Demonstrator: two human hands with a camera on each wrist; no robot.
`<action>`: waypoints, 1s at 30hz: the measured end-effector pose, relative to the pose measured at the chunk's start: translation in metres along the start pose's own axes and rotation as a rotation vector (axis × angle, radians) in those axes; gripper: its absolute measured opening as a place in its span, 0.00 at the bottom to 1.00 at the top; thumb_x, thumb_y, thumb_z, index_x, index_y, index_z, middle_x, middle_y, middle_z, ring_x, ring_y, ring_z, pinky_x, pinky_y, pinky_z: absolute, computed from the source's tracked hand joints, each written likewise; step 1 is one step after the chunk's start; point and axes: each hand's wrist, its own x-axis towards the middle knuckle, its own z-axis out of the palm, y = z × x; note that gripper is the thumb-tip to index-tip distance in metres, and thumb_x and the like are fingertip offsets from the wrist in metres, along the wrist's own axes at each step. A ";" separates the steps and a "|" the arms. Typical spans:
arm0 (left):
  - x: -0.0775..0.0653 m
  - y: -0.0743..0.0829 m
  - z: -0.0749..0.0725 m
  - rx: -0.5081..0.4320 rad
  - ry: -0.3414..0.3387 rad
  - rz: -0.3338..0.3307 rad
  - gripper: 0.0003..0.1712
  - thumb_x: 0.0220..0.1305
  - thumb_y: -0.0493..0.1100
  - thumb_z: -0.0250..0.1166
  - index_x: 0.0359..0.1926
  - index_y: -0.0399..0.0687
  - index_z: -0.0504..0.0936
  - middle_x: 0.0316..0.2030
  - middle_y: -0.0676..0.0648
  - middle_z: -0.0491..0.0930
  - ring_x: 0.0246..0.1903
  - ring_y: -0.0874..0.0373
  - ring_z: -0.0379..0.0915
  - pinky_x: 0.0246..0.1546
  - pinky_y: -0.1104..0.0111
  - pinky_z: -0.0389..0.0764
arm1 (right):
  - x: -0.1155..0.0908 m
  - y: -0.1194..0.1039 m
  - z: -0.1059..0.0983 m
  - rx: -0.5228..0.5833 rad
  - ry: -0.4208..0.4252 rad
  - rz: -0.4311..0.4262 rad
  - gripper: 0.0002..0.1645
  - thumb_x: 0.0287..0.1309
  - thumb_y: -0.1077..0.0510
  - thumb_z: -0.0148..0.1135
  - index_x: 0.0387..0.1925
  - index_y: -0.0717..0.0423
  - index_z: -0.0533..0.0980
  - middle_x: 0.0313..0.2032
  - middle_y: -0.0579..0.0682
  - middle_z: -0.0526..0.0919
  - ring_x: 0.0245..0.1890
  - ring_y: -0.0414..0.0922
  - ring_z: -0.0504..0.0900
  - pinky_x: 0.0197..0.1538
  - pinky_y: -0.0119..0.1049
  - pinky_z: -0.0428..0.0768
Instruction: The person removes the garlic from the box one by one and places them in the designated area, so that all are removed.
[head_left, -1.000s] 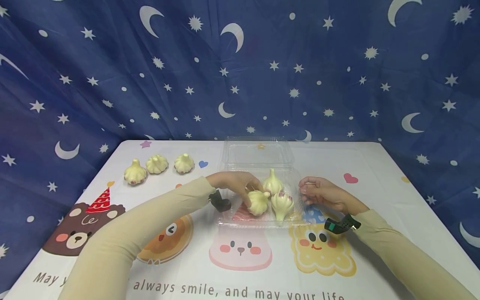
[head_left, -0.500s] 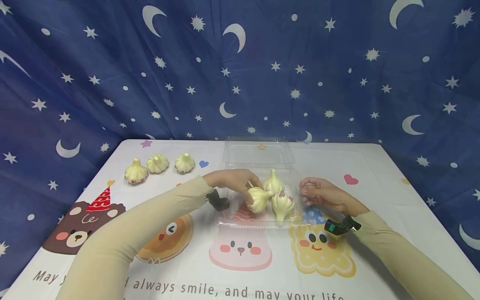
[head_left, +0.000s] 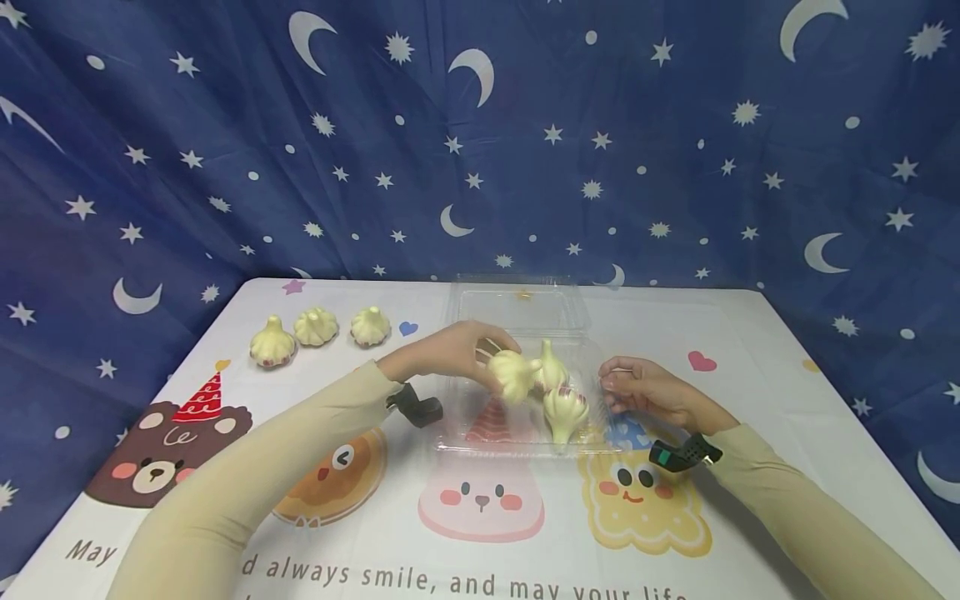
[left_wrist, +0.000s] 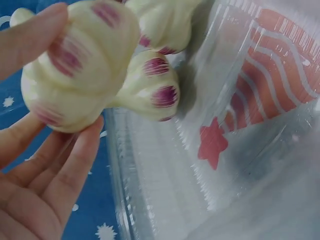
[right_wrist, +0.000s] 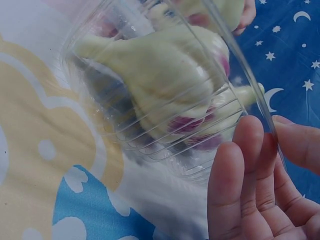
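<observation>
My left hand (head_left: 457,350) grips a pale garlic bulb (head_left: 513,377) between thumb and fingers, raised over the clear plastic box (head_left: 457,433). Purple-marked cloves of that garlic bulb (left_wrist: 80,65) show close up in the left wrist view. Two more garlic bulbs lie in the box: one toward the back (head_left: 552,367), partly hidden by the held one, and one at the front right (head_left: 564,412) with its stem toward me. At the box's right side my right hand (head_left: 652,390) pinches the rim (right_wrist: 250,75) between thumb and fingers.
The box's clear lid (head_left: 517,308) lies folded back behind it. Three garlic bulbs (head_left: 315,327) stand at the table's back left. A white cartoon-printed cloth (head_left: 360,533) covers the table, and a blue star-patterned curtain (head_left: 480,150) hangs behind.
My left hand has lifted the garlic bulb up and slightly back from the left part of the box. The right hand has stayed at the rim.
</observation>
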 end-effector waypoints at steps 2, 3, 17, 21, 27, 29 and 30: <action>-0.005 0.000 -0.002 -0.015 0.051 0.005 0.32 0.41 0.37 0.76 0.52 0.43 0.78 0.52 0.45 0.79 0.53 0.49 0.76 0.54 0.69 0.78 | 0.000 0.000 0.000 0.003 -0.004 -0.003 0.07 0.64 0.67 0.50 0.39 0.53 0.69 0.27 0.41 0.80 0.28 0.34 0.81 0.35 0.27 0.83; -0.007 0.001 -0.003 -0.018 0.077 0.008 0.32 0.41 0.37 0.76 0.52 0.43 0.78 0.52 0.45 0.79 0.53 0.49 0.76 0.55 0.69 0.78 | 0.000 0.000 0.000 0.003 -0.005 -0.004 0.06 0.64 0.66 0.50 0.39 0.53 0.69 0.26 0.41 0.81 0.28 0.34 0.81 0.35 0.27 0.83; -0.052 -0.009 -0.034 -0.097 0.405 0.005 0.33 0.43 0.37 0.76 0.54 0.41 0.76 0.54 0.43 0.77 0.55 0.48 0.75 0.57 0.63 0.77 | 0.001 0.001 0.000 -0.007 -0.016 -0.001 0.06 0.64 0.67 0.49 0.40 0.54 0.68 0.27 0.41 0.80 0.29 0.34 0.81 0.36 0.27 0.83; -0.067 -0.016 -0.042 -0.131 0.479 -0.023 0.33 0.44 0.36 0.75 0.55 0.41 0.75 0.56 0.42 0.75 0.56 0.47 0.74 0.57 0.62 0.78 | 0.001 0.001 0.001 -0.010 -0.002 0.008 0.06 0.64 0.67 0.49 0.41 0.56 0.68 0.27 0.41 0.80 0.28 0.35 0.80 0.35 0.27 0.83; -0.083 -0.031 -0.051 -0.135 0.597 -0.084 0.33 0.48 0.38 0.74 0.57 0.44 0.74 0.59 0.44 0.73 0.58 0.48 0.73 0.55 0.65 0.79 | 0.001 0.001 0.001 -0.017 0.011 0.016 0.06 0.64 0.67 0.50 0.40 0.55 0.68 0.27 0.41 0.80 0.28 0.35 0.80 0.35 0.27 0.82; -0.087 -0.036 -0.052 -0.149 0.631 -0.099 0.33 0.48 0.38 0.73 0.58 0.44 0.73 0.59 0.44 0.73 0.58 0.48 0.73 0.52 0.70 0.79 | 0.001 0.000 0.001 -0.024 0.008 0.013 0.06 0.64 0.66 0.50 0.40 0.54 0.68 0.27 0.41 0.80 0.28 0.35 0.80 0.36 0.27 0.82; -0.088 -0.038 -0.052 -0.155 0.645 -0.106 0.33 0.49 0.38 0.73 0.58 0.43 0.73 0.59 0.44 0.73 0.58 0.48 0.72 0.51 0.72 0.80 | 0.001 0.000 0.001 -0.026 0.007 0.012 0.06 0.64 0.66 0.50 0.40 0.54 0.68 0.27 0.41 0.80 0.29 0.35 0.80 0.36 0.27 0.82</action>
